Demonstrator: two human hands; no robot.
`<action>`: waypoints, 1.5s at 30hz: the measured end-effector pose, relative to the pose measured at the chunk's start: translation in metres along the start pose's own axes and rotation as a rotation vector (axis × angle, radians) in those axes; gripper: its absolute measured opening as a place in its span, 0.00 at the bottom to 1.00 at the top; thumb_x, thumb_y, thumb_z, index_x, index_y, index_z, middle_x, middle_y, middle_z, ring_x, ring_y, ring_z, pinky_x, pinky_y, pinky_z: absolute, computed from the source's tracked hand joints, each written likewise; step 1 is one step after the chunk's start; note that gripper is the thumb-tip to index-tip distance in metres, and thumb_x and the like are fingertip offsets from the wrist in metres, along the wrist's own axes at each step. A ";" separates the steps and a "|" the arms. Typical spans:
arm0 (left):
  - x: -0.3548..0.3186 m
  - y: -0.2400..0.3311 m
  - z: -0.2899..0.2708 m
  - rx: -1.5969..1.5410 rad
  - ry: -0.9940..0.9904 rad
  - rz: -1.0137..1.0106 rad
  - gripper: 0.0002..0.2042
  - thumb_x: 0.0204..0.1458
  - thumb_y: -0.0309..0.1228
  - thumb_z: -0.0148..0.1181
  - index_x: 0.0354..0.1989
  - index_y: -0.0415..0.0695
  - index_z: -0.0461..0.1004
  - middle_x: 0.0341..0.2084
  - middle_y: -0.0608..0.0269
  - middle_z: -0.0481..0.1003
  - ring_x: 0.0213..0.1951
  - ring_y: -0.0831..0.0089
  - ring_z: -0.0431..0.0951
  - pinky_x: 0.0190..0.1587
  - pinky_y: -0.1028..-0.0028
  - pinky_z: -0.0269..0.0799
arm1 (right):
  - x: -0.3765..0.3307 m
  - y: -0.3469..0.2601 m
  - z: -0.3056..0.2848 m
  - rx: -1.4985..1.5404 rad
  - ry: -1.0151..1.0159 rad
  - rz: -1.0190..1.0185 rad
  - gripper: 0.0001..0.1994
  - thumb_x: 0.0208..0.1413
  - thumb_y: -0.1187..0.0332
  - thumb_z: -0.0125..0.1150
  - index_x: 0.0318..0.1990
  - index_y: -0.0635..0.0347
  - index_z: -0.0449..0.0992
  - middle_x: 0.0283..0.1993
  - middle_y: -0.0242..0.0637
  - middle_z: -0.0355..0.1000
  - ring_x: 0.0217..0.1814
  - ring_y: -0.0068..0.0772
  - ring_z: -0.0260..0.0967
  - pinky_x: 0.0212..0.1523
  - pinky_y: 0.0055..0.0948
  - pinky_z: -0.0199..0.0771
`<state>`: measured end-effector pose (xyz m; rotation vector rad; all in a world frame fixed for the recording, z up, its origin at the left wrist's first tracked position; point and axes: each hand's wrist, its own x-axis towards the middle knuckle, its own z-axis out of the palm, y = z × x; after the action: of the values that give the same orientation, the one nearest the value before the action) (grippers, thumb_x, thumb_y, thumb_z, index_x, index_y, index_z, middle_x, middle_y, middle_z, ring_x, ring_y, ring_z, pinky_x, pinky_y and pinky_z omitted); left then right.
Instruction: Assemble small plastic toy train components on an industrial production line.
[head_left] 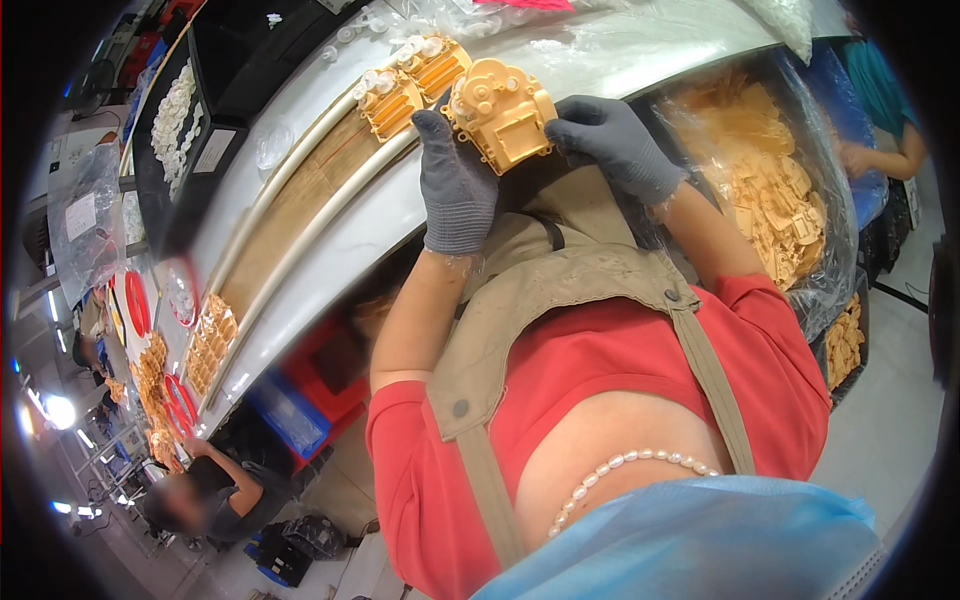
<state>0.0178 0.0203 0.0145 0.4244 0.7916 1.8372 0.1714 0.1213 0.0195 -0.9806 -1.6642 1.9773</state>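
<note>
A yellow plastic housing (505, 112), with round bosses and a rectangular recess, is held up over the table's near edge. My left hand (458, 185), in a grey knitted glove, grips its left side, the thumb upright along the edge. At the right edge, my gloved right hand (612, 145) has curled fingers and thumb closed against the housing; whether a small part is also between them is hidden. Just beyond the left hand, more yellow housings (410, 85) with white round parts on them sit on the rail-edged track.
The brown track (335, 165) between pale rails runs left to more yellow parts (212, 340). A plastic-lined bin (790, 215) of yellow parts stands at my right. White parts (177, 125) hang by a black box. Other people work at far left and right.
</note>
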 end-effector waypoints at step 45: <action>-0.015 0.013 0.013 0.761 -0.081 0.533 0.21 0.46 0.24 0.68 0.50 0.34 0.71 0.44 0.51 0.75 0.42 0.70 0.77 0.47 0.73 0.72 | 0.028 -0.042 0.059 -0.009 0.271 -0.803 0.25 0.63 0.49 0.48 0.23 0.63 0.70 0.23 0.30 0.66 0.28 0.21 0.63 0.31 0.23 0.63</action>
<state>0.0231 0.0074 0.0335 1.2865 1.4141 1.9137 0.1042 0.1086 0.0562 -0.4324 -1.5651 1.2435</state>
